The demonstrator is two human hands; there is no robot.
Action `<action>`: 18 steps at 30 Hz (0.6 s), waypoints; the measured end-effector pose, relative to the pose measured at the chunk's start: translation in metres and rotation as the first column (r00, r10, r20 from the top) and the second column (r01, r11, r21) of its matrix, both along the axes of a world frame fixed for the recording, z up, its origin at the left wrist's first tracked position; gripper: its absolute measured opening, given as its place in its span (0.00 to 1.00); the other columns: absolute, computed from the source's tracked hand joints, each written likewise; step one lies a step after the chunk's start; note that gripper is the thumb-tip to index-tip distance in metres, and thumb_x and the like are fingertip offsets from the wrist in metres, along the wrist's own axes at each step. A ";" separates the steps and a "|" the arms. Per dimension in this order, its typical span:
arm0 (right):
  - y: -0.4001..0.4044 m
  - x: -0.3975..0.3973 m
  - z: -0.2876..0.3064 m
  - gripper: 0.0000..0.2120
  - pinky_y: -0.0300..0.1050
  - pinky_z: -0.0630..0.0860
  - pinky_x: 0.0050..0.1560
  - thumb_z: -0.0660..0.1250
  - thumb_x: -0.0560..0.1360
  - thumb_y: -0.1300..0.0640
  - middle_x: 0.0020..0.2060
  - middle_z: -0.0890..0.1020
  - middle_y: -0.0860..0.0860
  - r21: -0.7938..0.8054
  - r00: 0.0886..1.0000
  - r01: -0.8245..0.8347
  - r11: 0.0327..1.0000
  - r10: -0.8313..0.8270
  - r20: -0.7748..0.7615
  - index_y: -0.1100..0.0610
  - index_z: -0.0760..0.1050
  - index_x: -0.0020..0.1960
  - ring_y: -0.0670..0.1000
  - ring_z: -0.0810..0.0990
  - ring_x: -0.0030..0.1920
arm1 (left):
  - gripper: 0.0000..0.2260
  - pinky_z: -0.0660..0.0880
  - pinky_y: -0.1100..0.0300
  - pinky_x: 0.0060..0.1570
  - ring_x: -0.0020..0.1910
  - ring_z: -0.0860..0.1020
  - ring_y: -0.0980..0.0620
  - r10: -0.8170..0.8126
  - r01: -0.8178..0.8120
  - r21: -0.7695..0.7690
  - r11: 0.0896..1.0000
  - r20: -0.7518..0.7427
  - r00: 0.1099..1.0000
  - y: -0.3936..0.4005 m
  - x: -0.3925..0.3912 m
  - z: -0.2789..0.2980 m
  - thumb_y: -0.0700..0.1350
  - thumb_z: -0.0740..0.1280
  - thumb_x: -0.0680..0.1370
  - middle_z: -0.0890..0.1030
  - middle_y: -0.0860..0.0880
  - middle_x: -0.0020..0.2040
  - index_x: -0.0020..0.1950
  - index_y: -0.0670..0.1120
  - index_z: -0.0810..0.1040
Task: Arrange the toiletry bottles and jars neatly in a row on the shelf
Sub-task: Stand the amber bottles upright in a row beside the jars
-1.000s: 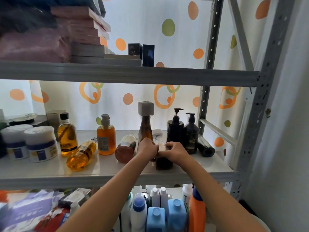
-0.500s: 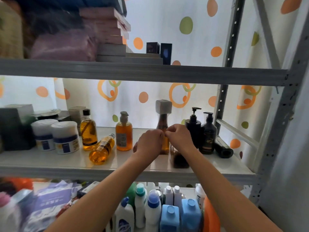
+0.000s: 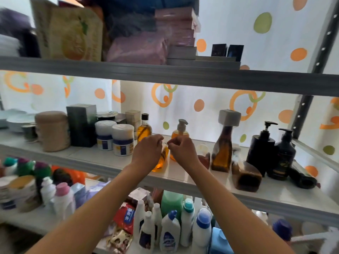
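An orange bottle (image 3: pixel 161 160) lies on its side on the white middle shelf (image 3: pixel 102 163). My left hand (image 3: pixel 148 150) and my right hand (image 3: pixel 182 151) hover just over it, fingers curled, with nothing seen in them. Whether they touch it I cannot tell. To the left stand two white jars (image 3: pixel 122 140) and an amber bottle with a black cap (image 3: pixel 144 129). An orange pump bottle (image 3: pixel 180 130) stands behind my hands. To the right are a tall brown bottle with a white cap (image 3: pixel 222 154), a brown bottle lying down (image 3: pixel 246 177) and two black pump bottles (image 3: pixel 260 149).
A beige canister (image 3: pixel 52 131), a dark box (image 3: pixel 82 123) and stacked plates (image 3: pixel 16 120) fill the shelf's left end. A black tube (image 3: pixel 302 178) lies at the right by the metal upright (image 3: pixel 302 114). Boxes sit on the upper shelf (image 3: pixel 183 77); cleaning bottles (image 3: pixel 170 233) stand below.
Both hands have moved left, from the lying brown bottle past the tall brown bottle to the lying orange bottle. The view has swung left.
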State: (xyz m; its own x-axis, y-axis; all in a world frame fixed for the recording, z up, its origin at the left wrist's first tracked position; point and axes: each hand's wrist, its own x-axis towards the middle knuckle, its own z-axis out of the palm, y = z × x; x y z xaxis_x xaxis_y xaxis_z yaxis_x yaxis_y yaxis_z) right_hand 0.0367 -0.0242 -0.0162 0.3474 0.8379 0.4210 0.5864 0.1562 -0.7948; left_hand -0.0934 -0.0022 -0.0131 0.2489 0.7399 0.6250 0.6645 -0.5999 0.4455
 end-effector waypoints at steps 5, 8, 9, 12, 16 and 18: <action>0.014 -0.017 -0.014 0.07 0.45 0.81 0.48 0.67 0.74 0.61 0.40 0.84 0.51 -0.018 0.995 -0.059 0.998 0.058 -0.077 0.60 0.83 0.48 0.48 0.83 0.42 | 0.13 0.72 0.61 0.48 0.52 0.81 0.49 -0.027 0.027 -0.084 0.996 -0.003 1.000 0.016 -0.025 -0.003 0.46 0.59 0.82 0.83 0.47 0.56 0.61 0.46 0.80; 0.021 -0.020 -0.022 0.06 0.45 0.81 0.47 0.67 0.75 0.62 0.40 0.83 0.50 -0.020 0.993 -0.059 0.998 0.056 -0.100 0.60 0.83 0.48 0.49 0.83 0.43 | 0.12 0.70 0.62 0.48 0.53 0.80 0.49 -0.037 0.039 -0.110 0.993 0.020 0.999 0.027 -0.031 -0.003 0.46 0.60 0.82 0.83 0.47 0.56 0.61 0.47 0.79; 0.022 -0.020 -0.024 0.06 0.45 0.81 0.47 0.67 0.75 0.62 0.39 0.83 0.50 -0.019 0.992 -0.057 0.998 0.055 -0.110 0.59 0.83 0.47 0.49 0.82 0.43 | 0.12 0.70 0.62 0.48 0.53 0.80 0.49 -0.040 0.044 -0.126 0.991 0.034 0.999 0.030 -0.032 -0.005 0.46 0.60 0.82 0.83 0.47 0.56 0.61 0.47 0.79; 0.028 -0.017 -0.031 0.07 0.48 0.82 0.48 0.66 0.75 0.63 0.39 0.83 0.50 -0.009 0.984 -0.049 0.999 0.046 -0.170 0.56 0.81 0.44 0.51 0.83 0.43 | 0.12 0.69 0.63 0.48 0.53 0.80 0.51 -0.049 0.062 -0.178 0.982 0.076 0.996 0.035 -0.031 -0.011 0.45 0.61 0.82 0.83 0.48 0.57 0.61 0.47 0.80; 0.035 -0.013 -0.036 0.07 0.42 0.79 0.44 0.64 0.75 0.63 0.41 0.83 0.49 0.008 0.984 -0.004 1.000 0.005 -0.180 0.56 0.81 0.46 0.49 0.82 0.44 | 0.14 0.74 0.58 0.54 0.57 0.78 0.48 -0.058 0.067 -0.275 0.959 0.041 0.997 0.045 -0.024 -0.022 0.47 0.62 0.81 0.81 0.46 0.61 0.65 0.46 0.76; 0.040 -0.010 -0.040 0.08 0.44 0.78 0.46 0.63 0.75 0.60 0.42 0.83 0.49 0.013 0.987 0.073 0.997 -0.070 -0.147 0.55 0.81 0.46 0.49 0.81 0.44 | 0.19 0.76 0.53 0.57 0.60 0.77 0.46 -0.072 0.044 -0.350 0.936 -0.066 0.995 0.049 -0.017 -0.026 0.49 0.63 0.80 0.78 0.46 0.64 0.69 0.47 0.71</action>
State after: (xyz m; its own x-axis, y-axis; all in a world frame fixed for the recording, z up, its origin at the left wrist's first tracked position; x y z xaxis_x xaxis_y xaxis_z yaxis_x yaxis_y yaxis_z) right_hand 0.0266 0.0154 -0.0558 0.4653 0.8011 0.3764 0.4739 0.1337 -0.8704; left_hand -0.1099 0.0472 -0.0395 0.3347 0.8905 0.3083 0.6736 -0.4549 0.5825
